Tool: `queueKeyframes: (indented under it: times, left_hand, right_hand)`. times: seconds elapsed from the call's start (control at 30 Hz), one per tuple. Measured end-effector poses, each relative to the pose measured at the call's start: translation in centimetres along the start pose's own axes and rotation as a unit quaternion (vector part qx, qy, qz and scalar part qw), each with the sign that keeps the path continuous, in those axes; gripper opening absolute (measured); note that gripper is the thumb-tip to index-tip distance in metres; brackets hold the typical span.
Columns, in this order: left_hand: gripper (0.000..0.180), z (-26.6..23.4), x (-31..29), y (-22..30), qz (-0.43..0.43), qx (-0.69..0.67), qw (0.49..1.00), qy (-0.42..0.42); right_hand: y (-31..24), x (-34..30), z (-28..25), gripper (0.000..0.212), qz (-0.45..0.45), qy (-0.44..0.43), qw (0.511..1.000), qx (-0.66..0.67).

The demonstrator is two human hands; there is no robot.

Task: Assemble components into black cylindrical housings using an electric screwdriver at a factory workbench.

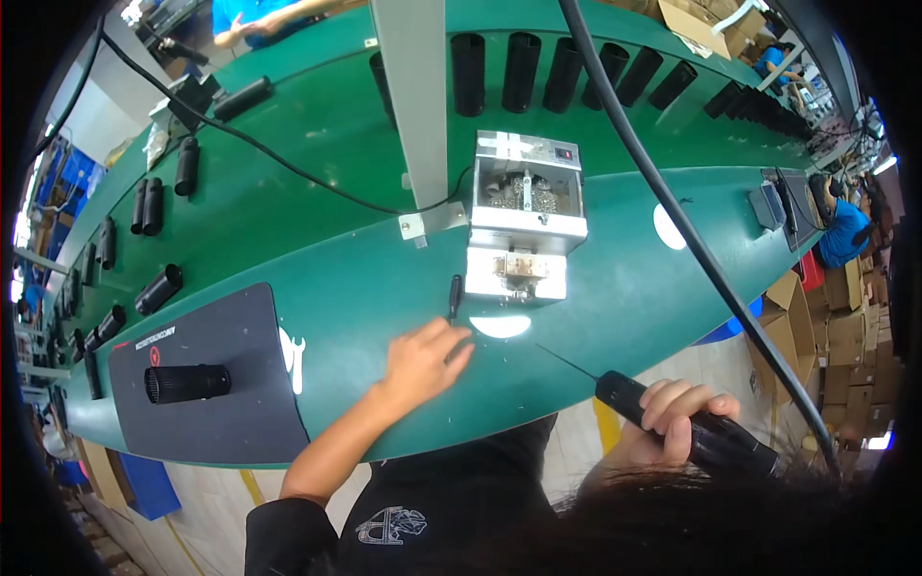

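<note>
1. Right now the right hand (684, 415) wraps its fingers tight around a black electric screwdriver (691, 422), its thin bit (567, 363) pointing to ten o'clock over the green bench (336, 259).
2. Meanwhile the left hand (423, 360) rests on the bench with fingers loosely curled together; whether they pinch a screw I cannot tell.
3. Risk, as I judge it: the bare bit lies near the left fingertips, so a jerk could jab them.
4. Another: the metal screw feeder (526, 216) sits at twelve o'clock, and a small screw could skid off the smooth top.
5. Lastly, the black cylinder (187, 383) on the grey mat (240, 422) at nine o'clock could roll.
</note>
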State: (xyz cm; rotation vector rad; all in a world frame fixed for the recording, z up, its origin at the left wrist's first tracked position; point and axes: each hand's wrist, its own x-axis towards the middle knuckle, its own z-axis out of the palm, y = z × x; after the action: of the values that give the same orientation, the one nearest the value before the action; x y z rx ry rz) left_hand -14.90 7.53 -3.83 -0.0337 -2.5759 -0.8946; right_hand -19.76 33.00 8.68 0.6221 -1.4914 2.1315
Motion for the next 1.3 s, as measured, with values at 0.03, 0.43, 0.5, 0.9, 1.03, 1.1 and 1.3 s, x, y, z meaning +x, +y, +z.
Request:
queueKeyframes:
  times: [0.03,0.43,0.5,0.9,1.03,1.1,1.3]
  left_hand:
    - [0.016,0.2,0.4,0.1,0.002,0.008,1.0,-0.003]
    - [0.023,1.8,1.7,-0.2,-0.014,-0.001,1.0,0.014]
    - [0.029,1.9,2.7,-0.4,-0.036,-0.027,0.997,0.066]
    - [0.027,0.2,4.0,-2.3,-0.175,0.031,0.982,-0.057]
    - [0.02,-1.7,3.7,-2.4,-0.151,0.08,0.979,-0.108]
    - [0.02,-3.5,2.5,-1.8,-0.094,0.015,0.984,-0.152]
    - [0.021,-5.5,0.9,3.2,-0.003,-0.089,0.964,-0.252]
  right_hand:
    - [0.4,0.0,0.4,0.04,-0.004,0.029,1.0,-0.007]
    - [13.7,9.5,-10.9,0.041,0.374,-0.014,0.869,-0.322]
    - [15.8,9.0,-13.1,0.052,0.258,-0.102,0.811,-0.515]
    - [11.3,-2.0,-1.4,0.013,0.019,-0.215,0.899,-0.381]
    - [9.9,-4.5,1.9,0.026,0.002,-0.285,0.89,-0.356]
    - [8.8,-4.8,3.3,0.035,-0.016,-0.329,0.871,-0.365]
    - [7.1,-5.8,3.1,0.043,-0.091,-0.401,0.835,-0.367]
